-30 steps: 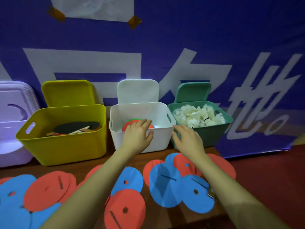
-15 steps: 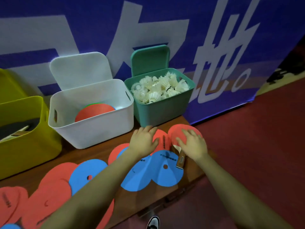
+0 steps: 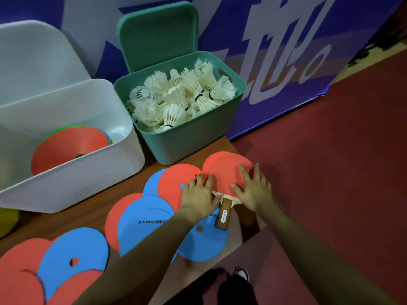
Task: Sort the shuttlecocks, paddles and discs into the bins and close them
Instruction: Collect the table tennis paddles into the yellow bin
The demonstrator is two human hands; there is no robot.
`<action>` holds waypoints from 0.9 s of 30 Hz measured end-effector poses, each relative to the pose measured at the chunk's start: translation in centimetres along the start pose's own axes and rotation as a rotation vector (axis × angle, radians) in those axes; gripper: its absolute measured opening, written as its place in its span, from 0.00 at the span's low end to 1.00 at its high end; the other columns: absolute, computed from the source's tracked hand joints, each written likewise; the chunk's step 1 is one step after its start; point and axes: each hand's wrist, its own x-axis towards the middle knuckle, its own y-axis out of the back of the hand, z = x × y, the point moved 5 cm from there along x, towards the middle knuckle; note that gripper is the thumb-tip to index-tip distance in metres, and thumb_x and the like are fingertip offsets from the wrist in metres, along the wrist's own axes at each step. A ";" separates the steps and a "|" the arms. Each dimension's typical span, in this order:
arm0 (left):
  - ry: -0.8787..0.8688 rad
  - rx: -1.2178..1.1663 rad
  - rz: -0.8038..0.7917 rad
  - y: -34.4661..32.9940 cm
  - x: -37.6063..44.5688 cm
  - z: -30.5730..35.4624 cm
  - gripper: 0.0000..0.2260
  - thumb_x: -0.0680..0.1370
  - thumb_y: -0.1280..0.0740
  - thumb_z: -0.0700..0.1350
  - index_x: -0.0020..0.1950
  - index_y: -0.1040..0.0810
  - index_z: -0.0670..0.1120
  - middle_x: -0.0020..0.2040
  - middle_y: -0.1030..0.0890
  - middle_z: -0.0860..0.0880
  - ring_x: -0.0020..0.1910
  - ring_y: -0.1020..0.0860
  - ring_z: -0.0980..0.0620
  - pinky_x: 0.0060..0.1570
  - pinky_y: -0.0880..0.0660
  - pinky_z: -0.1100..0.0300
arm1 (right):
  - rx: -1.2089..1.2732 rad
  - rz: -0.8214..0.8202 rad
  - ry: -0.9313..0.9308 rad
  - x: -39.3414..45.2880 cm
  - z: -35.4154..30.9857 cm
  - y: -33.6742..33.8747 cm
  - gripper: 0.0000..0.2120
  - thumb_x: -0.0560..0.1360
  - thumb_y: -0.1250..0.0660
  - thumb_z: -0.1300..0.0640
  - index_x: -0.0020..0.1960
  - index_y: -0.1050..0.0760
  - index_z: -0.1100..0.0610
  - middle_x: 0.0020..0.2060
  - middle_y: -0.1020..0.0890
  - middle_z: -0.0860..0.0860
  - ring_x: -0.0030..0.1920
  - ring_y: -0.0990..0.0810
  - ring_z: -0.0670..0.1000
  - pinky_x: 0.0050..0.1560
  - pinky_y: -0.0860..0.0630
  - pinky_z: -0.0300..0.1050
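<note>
Several flat red and blue discs lie overlapping on the wooden bench (image 3: pixel 92 210). A paddle with a red face (image 3: pixel 222 170) and wooden handle (image 3: pixel 224 214) lies at the bench's right end, partly on a blue disc (image 3: pixel 198 243). My left hand (image 3: pixel 199 194) rests flat on a red disc (image 3: pixel 174 181) beside the handle. My right hand (image 3: pixel 253 188) lies with spread fingers on the paddle's red face. The white bin (image 3: pixel 72 172) holds red discs, the green bin (image 3: pixel 189 135) is full of white shuttlecocks (image 3: pixel 182 97); both lids stand open.
A yellow bin's corner (image 3: pixel 6 221) shows at the left edge. A blue banner with white lettering (image 3: pixel 275 51) hangs behind the bins. Red floor (image 3: pixel 330 172) runs to the right of the bench. My dark shoes (image 3: pixel 233 285) show below the bench edge.
The view swung right and down from the bins to the bench's right end. Both hands dropped from the white bin's front onto the discs and paddle.
</note>
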 end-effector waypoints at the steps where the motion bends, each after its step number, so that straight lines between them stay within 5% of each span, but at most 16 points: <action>1: 0.001 0.004 0.004 -0.4 0.4 0.4 0.31 0.77 0.44 0.62 0.76 0.48 0.51 0.74 0.42 0.43 0.67 0.37 0.41 0.65 0.39 0.49 | -0.001 -0.002 -0.003 0.5 0.5 -0.1 0.33 0.76 0.43 0.38 0.76 0.53 0.43 0.76 0.55 0.61 0.73 0.47 0.63 0.70 0.46 0.60; 10: 0.177 -0.039 -0.004 -2.8 2.2 4.5 0.44 0.68 0.39 0.72 0.77 0.53 0.56 0.77 0.55 0.42 0.69 0.44 0.38 0.68 0.45 0.47 | 0.084 0.050 0.227 3.3 3.1 0.6 0.26 0.77 0.40 0.45 0.74 0.40 0.47 0.72 0.37 0.57 0.67 0.35 0.60 0.65 0.41 0.53; 15: 0.282 -0.009 -0.004 -3.9 1.5 6.5 0.51 0.61 0.38 0.76 0.75 0.59 0.60 0.77 0.59 0.49 0.73 0.50 0.36 0.68 0.45 0.43 | 0.095 0.142 0.344 2.0 4.9 0.9 0.23 0.73 0.45 0.44 0.63 0.25 0.50 0.53 0.21 0.57 0.49 0.23 0.61 0.50 0.29 0.54; 19: 0.379 -0.018 0.010 -4.3 1.6 7.3 0.50 0.61 0.38 0.76 0.75 0.59 0.61 0.77 0.57 0.51 0.72 0.49 0.33 0.65 0.43 0.41 | 0.052 0.115 0.447 2.5 6.0 1.0 0.23 0.72 0.45 0.44 0.62 0.25 0.51 0.49 0.22 0.57 0.44 0.23 0.61 0.47 0.27 0.53; 24: 0.263 -0.096 0.244 -3.5 1.1 7.4 0.45 0.57 0.42 0.74 0.70 0.30 0.53 0.68 0.29 0.46 0.58 0.32 0.24 0.52 0.31 0.33 | -0.018 -0.054 0.589 4.1 5.7 0.5 0.29 0.75 0.52 0.38 0.75 0.44 0.44 0.73 0.40 0.57 0.67 0.36 0.59 0.66 0.42 0.54; 27: 0.275 -0.078 0.306 -3.0 0.3 7.3 0.43 0.57 0.40 0.73 0.66 0.27 0.52 0.64 0.25 0.46 0.56 0.30 0.24 0.50 0.28 0.33 | 0.028 -0.047 0.655 3.9 5.4 0.8 0.33 0.72 0.59 0.35 0.75 0.44 0.43 0.75 0.44 0.55 0.69 0.38 0.59 0.68 0.46 0.55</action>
